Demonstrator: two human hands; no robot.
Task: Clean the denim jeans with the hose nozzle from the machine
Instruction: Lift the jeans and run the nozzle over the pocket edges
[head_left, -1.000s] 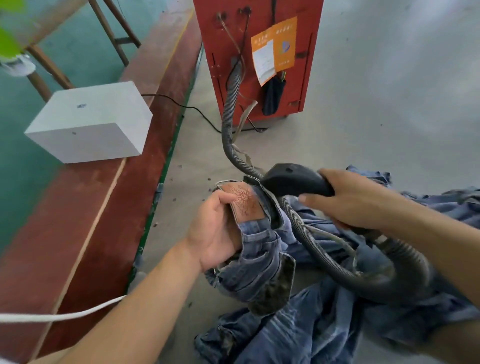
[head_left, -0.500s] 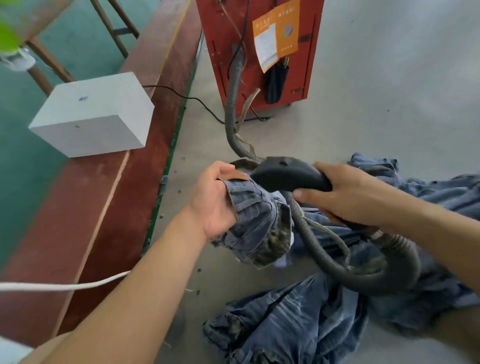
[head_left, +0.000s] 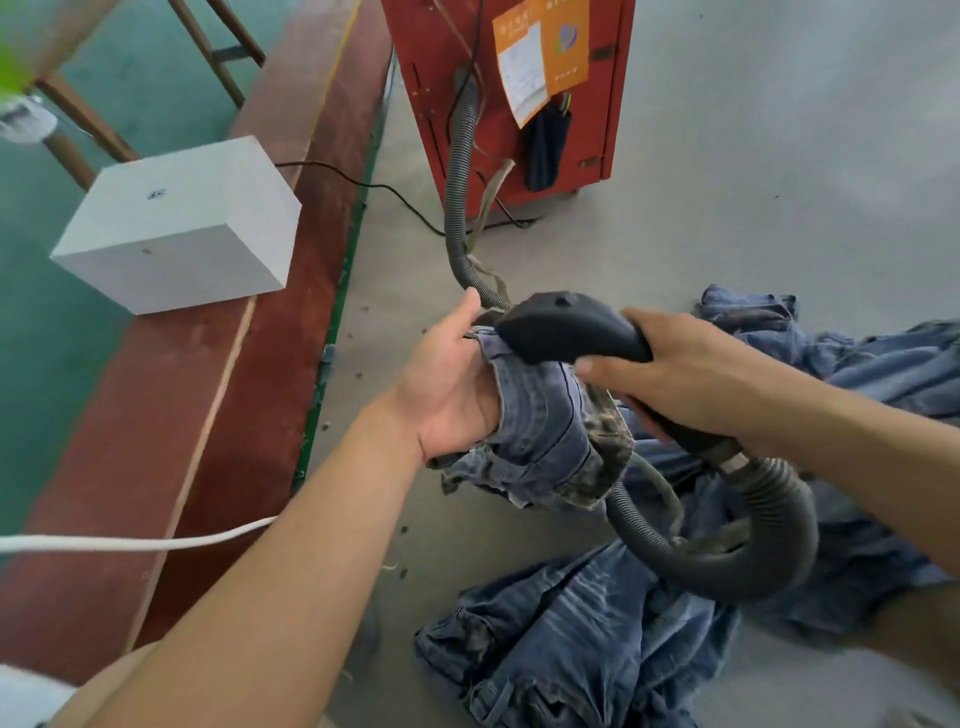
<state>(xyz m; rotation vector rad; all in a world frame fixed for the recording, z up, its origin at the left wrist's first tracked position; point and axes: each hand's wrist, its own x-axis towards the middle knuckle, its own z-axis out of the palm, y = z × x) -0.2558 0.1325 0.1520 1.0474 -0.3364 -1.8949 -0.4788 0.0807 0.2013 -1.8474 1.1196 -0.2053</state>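
Seen from above a grey concrete floor (head_left: 727, 218): left hand (head_left: 447, 384) wrapped around a bunched fold of denim jeans (head_left: 540, 431), thumb up beside the cloth, fingers hidden behind it. Right hand (head_left: 691, 374) closed around the handle of the black hose nozzle (head_left: 561, 330), index finger stretched along its underside. Nozzle head pressed against the top of the raised fold, just beside the left thumb. Rest of the jeans spilling down to the floor in a crumpled heap below and to the right of both hands, a patch of darker, mottled fabric showing at the fold's lower edge, possibly lining or grime, hard to tell from this angle. Grey ribbed hose (head_left: 748, 551) looping from the rear of the nozzle down over the heap, then back up behind the hands to the red machine (head_left: 447, 57) at the top of the frame. Orange and white papers (head_left: 540, 57) stuck to the machine's front, a dark pouch hanging just below them. Thin black cable (head_left: 363, 182) trailing from the machine's base toward a reddish-brown raised strip on the left. White box (head_left: 176, 228) sitting on that strip, a white cord (head_left: 135, 543) crossing it lower down.
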